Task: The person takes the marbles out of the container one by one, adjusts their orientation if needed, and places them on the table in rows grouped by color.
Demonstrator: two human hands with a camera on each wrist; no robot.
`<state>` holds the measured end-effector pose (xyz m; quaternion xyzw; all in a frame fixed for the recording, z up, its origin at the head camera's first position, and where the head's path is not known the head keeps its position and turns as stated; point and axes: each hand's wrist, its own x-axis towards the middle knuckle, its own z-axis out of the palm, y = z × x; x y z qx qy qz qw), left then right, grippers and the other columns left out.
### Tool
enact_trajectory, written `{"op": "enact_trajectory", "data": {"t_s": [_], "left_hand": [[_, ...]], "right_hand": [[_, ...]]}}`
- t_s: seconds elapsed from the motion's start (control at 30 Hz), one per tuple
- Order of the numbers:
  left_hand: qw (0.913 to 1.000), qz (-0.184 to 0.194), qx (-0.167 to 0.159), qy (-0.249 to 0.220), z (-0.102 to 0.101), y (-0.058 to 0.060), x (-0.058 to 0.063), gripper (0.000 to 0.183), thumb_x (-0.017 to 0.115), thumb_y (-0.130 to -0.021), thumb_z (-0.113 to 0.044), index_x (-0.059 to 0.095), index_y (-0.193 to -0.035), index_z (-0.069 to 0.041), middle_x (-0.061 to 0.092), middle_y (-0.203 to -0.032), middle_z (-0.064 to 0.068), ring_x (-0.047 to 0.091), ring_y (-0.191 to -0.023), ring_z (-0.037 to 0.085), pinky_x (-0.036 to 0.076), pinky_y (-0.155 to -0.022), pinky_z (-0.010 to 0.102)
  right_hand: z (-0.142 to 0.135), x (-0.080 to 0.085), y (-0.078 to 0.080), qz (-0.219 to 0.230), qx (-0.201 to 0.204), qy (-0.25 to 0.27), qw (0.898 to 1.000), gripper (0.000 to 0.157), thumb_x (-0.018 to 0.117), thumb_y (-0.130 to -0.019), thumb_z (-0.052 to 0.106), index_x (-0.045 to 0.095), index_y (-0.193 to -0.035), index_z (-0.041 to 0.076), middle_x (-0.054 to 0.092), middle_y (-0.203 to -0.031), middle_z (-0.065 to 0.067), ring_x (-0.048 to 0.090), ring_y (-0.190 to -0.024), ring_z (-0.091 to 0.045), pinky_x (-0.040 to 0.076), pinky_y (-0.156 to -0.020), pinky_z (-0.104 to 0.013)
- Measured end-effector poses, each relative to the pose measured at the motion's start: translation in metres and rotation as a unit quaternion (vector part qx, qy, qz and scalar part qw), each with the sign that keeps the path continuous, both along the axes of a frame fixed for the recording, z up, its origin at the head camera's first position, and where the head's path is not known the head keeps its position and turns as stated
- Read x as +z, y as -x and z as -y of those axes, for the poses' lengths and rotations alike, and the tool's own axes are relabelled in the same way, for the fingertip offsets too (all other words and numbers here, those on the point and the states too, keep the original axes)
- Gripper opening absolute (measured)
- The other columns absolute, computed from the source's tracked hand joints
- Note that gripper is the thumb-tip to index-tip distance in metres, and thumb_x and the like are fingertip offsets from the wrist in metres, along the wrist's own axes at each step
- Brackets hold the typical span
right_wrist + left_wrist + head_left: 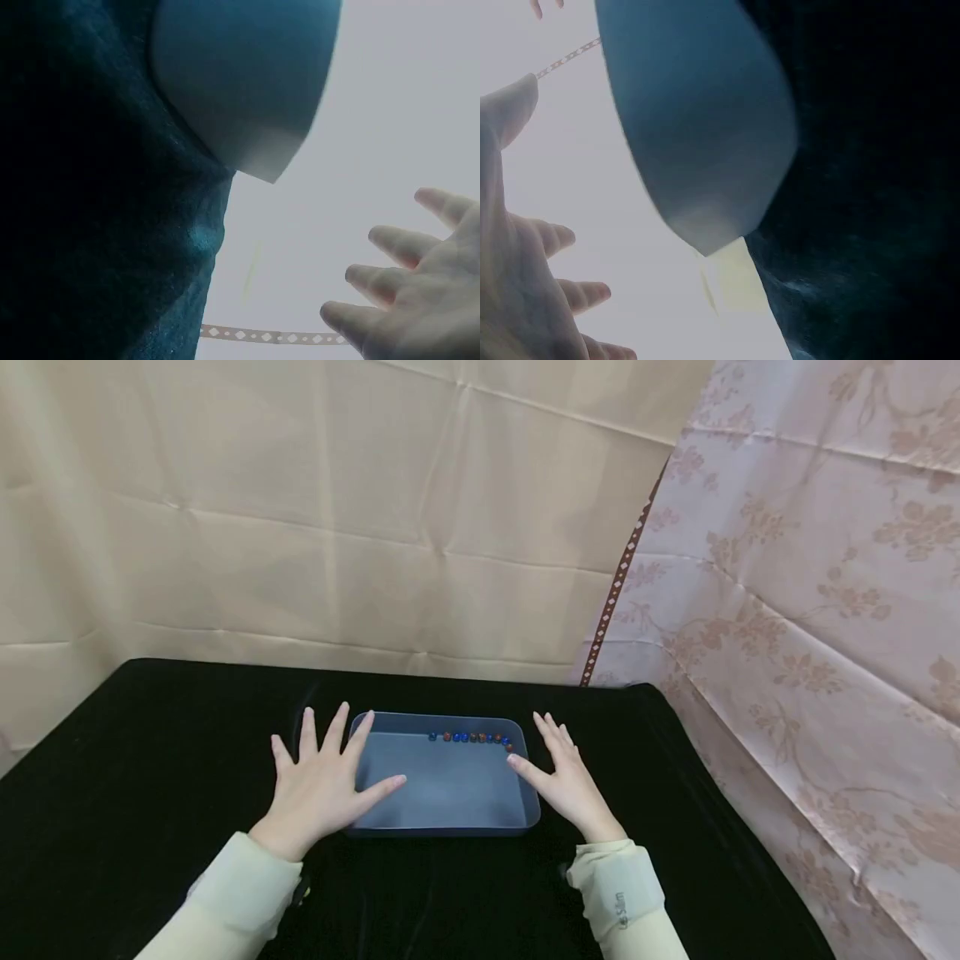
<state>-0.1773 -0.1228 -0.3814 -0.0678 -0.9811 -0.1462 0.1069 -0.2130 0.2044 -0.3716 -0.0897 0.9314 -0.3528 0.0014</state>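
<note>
A blue-grey rectangular tray (450,793) sits on a black cloth. Along its far inner side lies a row of several small blue and reddish-brown beads (472,737), bending at the right corner. Over the tray's left edge my left hand (318,789) spreads its fingers and holds nothing. My right hand (572,785) is by the right edge, fingers straight, thumb over the rim. Both wrist views show the tray's outer wall (697,135) from low down, with the left palm (517,292) and right palm (442,285) apart from it. The beads are hidden there.
The black cloth (187,760) covers the table and hangs over its edges. Behind stands a cream curtain (337,527). On the right hangs a pink floral curtain (810,593) with a brown patterned border.
</note>
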Motion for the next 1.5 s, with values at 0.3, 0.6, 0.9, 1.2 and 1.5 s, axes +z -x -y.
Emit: {"op": "enact_trajectory", "data": {"t_s": [0.3,0.6,0.9,1.2,1.5], "left_hand": [[0.9987,0.039,-0.017,-0.028,-0.007,0.01,0.013,0.101,0.042,-0.082,-0.084,0.02,-0.159,-0.022,0.015,-0.164,0.02,0.005,-0.146,0.059,0.004,-0.105,0.082],[0.9972,0.049,-0.026,-0.05,-0.013,0.016,0.02,0.1,0.041,-0.084,-0.083,0.018,-0.159,-0.022,0.018,-0.164,0.019,0.015,-0.145,0.054,0.016,-0.107,0.076],[0.9931,0.071,-0.032,-0.087,-0.023,0.025,0.024,0.101,0.037,-0.083,-0.086,0.014,-0.16,-0.024,0.02,-0.164,0.014,0.019,-0.145,0.048,0.02,-0.108,0.07],[0.9876,0.092,-0.045,-0.119,-0.034,0.036,0.03,0.099,0.04,-0.084,-0.084,0.015,-0.16,-0.025,0.027,-0.162,0.013,0.026,-0.142,0.046,0.022,-0.109,0.069],[0.982,0.122,-0.044,-0.137,-0.039,0.051,0.025,0.098,0.044,-0.086,-0.08,0.018,-0.159,-0.02,0.028,-0.161,0.018,0.033,-0.136,0.046,0.027,-0.11,0.067]], "right_hand": [[-0.012,-0.002,0.007,0.062,0.009,0.108,0.992,0.078,0.053,-0.096,0.058,0.013,-0.158,0.034,0.008,-0.168,-0.006,0.012,-0.153,-0.037,0.017,-0.12,-0.056],[-0.011,-0.008,0.013,0.097,0.022,0.205,0.974,0.07,0.049,-0.101,0.048,0.015,-0.159,0.026,0.014,-0.167,-0.009,0.01,-0.154,-0.034,0.015,-0.121,-0.056],[-0.013,-0.019,0.017,0.117,-0.005,0.215,0.97,0.07,0.05,-0.101,0.05,0.02,-0.158,0.022,0.019,-0.165,-0.011,0.016,-0.152,-0.034,0.016,-0.12,-0.057],[-0.019,-0.027,0.02,0.145,0.0,0.27,0.952,0.069,0.052,-0.101,0.045,0.023,-0.157,0.017,0.022,-0.164,-0.015,0.026,-0.149,-0.034,0.028,-0.117,-0.054],[-0.022,-0.037,0.021,0.181,0.007,0.321,0.93,0.067,0.054,-0.101,0.038,0.024,-0.156,0.013,0.026,-0.161,-0.019,0.035,-0.143,-0.04,0.036,-0.113,-0.054]]}}
